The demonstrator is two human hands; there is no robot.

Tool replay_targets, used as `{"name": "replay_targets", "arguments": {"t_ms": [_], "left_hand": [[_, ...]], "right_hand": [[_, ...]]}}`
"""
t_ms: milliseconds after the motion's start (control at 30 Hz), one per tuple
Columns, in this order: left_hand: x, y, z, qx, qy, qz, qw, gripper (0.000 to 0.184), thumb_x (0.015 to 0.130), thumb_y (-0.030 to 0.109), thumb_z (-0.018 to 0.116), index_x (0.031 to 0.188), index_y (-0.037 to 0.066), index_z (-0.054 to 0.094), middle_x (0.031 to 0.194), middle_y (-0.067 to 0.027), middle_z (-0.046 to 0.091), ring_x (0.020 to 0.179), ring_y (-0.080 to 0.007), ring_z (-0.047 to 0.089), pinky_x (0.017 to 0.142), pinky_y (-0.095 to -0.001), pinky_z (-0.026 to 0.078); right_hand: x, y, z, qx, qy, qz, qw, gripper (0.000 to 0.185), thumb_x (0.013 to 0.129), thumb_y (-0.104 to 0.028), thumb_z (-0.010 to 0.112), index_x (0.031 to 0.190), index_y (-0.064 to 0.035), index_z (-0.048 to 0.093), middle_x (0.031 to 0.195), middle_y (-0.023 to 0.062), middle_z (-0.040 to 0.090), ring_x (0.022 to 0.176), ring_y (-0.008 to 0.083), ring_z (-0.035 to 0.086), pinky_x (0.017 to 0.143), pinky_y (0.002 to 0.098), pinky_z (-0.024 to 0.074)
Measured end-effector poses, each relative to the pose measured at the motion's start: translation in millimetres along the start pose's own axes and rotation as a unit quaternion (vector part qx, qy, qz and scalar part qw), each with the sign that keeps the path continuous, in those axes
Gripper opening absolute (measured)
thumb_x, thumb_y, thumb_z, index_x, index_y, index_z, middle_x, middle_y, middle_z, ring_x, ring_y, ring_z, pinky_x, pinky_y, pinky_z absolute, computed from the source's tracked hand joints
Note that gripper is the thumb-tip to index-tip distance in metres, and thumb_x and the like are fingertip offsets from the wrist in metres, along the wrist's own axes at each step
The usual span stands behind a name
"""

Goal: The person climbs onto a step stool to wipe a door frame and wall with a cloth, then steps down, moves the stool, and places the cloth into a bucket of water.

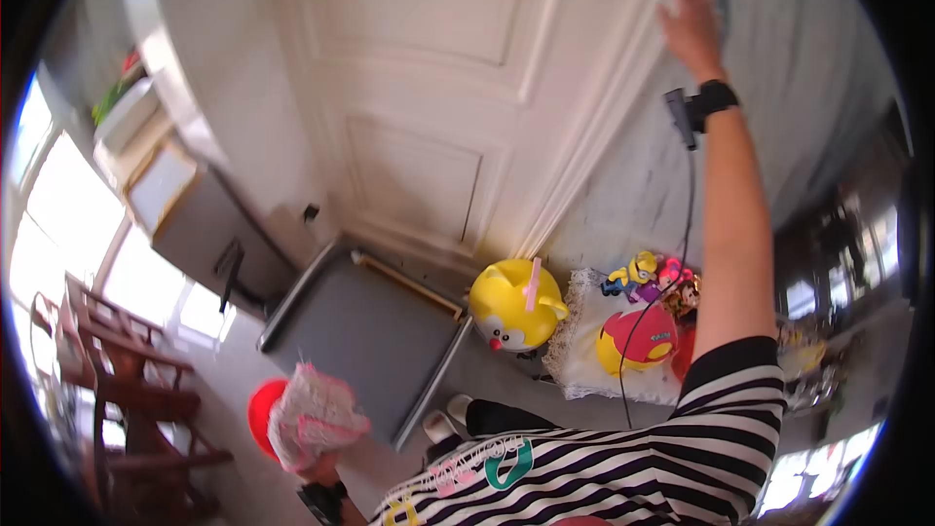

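Note:
At the lower left, my left hand (319, 470) is wrapped round a crumpled whitish cloth (317, 417) with pink edging. A red round object (263, 417) shows behind the cloth; whether my hand also holds it is unclear. High at the right, my right hand (693, 24) reaches up beside the grey-streaked wall (779, 68), its fingers apart and nothing in them. A black device on a wrist strap (719, 97) sits on my right wrist, with a cable hanging down.
A grey-topped table (365, 331) stands at centre left. Right of it are a yellow round toy (516, 307) and a lace-edged cloth (584, 370) bearing small figures (638, 273) and a red-yellow object (638, 339). Wooden chairs (136, 370) stand far left.

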State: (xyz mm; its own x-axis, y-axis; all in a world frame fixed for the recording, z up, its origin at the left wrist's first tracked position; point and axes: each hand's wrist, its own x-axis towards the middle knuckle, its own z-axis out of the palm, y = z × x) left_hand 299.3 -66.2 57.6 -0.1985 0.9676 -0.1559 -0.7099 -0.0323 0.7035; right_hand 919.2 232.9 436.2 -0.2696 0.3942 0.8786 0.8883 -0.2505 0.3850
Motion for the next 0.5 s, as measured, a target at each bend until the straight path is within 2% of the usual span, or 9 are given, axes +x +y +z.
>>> {"name": "replay_targets", "arguments": {"t_ms": [33, 100, 167, 200, 233, 267, 333, 367, 500], "left_hand": [[-6.6, 0.6, -4.1, -0.022, 0.015, -0.002, 1.0, 0.055, 0.079, 0.038, 0.06, 0.121, 0.008, 0.042, 0.12, -0.0093, 0.046, 0.112, -0.0268, 0.042, 0.094, -0.0426, 0.034], [-25.3, 2.0, -10.4, -0.054, 0.05, -0.003, 0.997, 0.056, 0.078, 0.038, 0.06, 0.122, 0.008, 0.041, 0.121, -0.0097, 0.045, 0.113, -0.0277, 0.042, 0.094, -0.0435, 0.034], [-43.6, 4.1, -11.0, -0.069, 0.07, -0.014, 0.995, 0.058, 0.078, 0.039, 0.06, 0.123, 0.007, 0.04, 0.122, -0.0102, 0.044, 0.113, -0.0286, 0.041, 0.094, -0.0445, 0.034], [-48.8, 3.3, -8.6, -0.069, 0.068, -0.025, 0.995, 0.059, 0.078, 0.039, 0.06, 0.123, 0.007, 0.04, 0.123, -0.0104, 0.044, 0.113, -0.0291, 0.041, 0.094, -0.0449, 0.033], [-51.1, -1.0, -4.6, -0.062, 0.056, -0.033, 0.996, 0.06, 0.078, 0.039, 0.061, 0.124, 0.007, 0.039, 0.123, -0.0107, 0.043, 0.114, -0.0295, 0.041, 0.094, -0.0454, 0.033], [-42.1, -5.3, 5.1, -0.044, 0.039, -0.033, 0.998, 0.06, 0.078, 0.04, 0.06, 0.124, 0.007, 0.039, 0.123, -0.0106, 0.043, 0.114, -0.0295, 0.041, 0.094, -0.0453, 0.033], [-24.0, -18.5, 30.7, 0.018, -0.026, -0.032, 0.999, 0.06, 0.078, 0.04, 0.059, 0.124, 0.007, 0.04, 0.123, -0.0105, 0.044, 0.114, -0.0294, 0.041, 0.094, -0.045, 0.034], [-17.6, -22.1, 43.7, 0.051, -0.06, -0.032, 0.996, 0.059, 0.079, 0.041, 0.059, 0.124, 0.007, 0.04, 0.123, -0.0104, 0.044, 0.114, -0.0294, 0.041, 0.095, -0.0448, 0.034], [18.5, -39.8, 111.3, 0.164, -0.229, -0.01, 0.959, 0.059, 0.08, 0.042, 0.057, 0.124, 0.008, 0.04, 0.123, -0.0101, 0.045, 0.114, -0.0292, 0.041, 0.095, -0.0442, 0.034]], "right_hand": [[10.6, 3.7, 7.8, -0.006, -0.01, -0.014, 1.0, 0.052, 0.081, -0.028, 0.054, 0.125, -0.0045, 0.041, 0.129, 0.0166, 0.042, 0.118, 0.0367, 0.038, 0.101, 0.0434, 0.029], [29.2, 16.5, 45.2, -0.013, 0.065, -0.082, 0.994, 0.049, 0.083, -0.031, 0.052, 0.124, -0.0071, 0.041, 0.129, 0.0163, 0.042, 0.119, 0.037, 0.037, 0.101, 0.0432, 0.0273], [35.1, -3.9, 51.5, -0.076, 0.066, -0.063, 0.993, 0.049, 0.084, -0.034, 0.051, 0.124, -0.0085, 0.042, 0.129, 0.0162, 0.041, 0.118, 0.0369, 0.036, 0.102, 0.0434, 0.026], [38.6, 1.4, 69.9, -0.13, 0.063, -0.105, 0.984, 0.052, 0.083, -0.038, 0.052, 0.125, -0.0099, 0.041, 0.129, 0.0169, 0.04, 0.118, 0.036, 0.035, 0.101, 0.0447, 0.0264], [30.4, -3.8, 79.2, -0.066, 0.149, -0.129, 0.978, 0.054, 0.08, -0.038, 0.055, 0.125, -0.0113, 0.042, 0.128, 0.0176, 0.039, 0.116, 0.0375, 0.035, 0.1, 0.0471, 0.0272], [24.1, -11.0, 81.4, -0.058, 0.164, -0.108, 0.979, 0.059, 0.075, -0.041, 0.06, 0.124, -0.0132, 0.043, 0.127, 0.0178, 0.039, 0.116, 0.0397, 0.035, 0.098, 0.05, 0.0283], [23.8, -12.5, 89.8, -0.044, 0.19, -0.068, 0.978, 0.064, 0.066, -0.035, 0.065, 0.122, -0.0143, 0.044, 0.129, 0.0149, 0.037, 0.117, 0.0393, 0.034, 0.095, 0.0533, 0.0289], [21.9, -18.1, 84.4, -0.026, 0.197, -0.056, 0.978, 0.062, 0.065, -0.03, 0.064, 0.122, -0.014, 0.044, 0.13, 0.0144, 0.037, 0.118, 0.0389, 0.033, 0.095, 0.054, 0.0286], [14.9, -20.6, 78.5, 0.003, 0.167, -0.03, 0.986, 0.062, 0.068, -0.027, 0.061, 0.125, -0.0131, 0.042, 0.134, 0.0138, 0.033, 0.123, 0.0385, 0.028, 0.099, 0.0539, 0.0233]]}}
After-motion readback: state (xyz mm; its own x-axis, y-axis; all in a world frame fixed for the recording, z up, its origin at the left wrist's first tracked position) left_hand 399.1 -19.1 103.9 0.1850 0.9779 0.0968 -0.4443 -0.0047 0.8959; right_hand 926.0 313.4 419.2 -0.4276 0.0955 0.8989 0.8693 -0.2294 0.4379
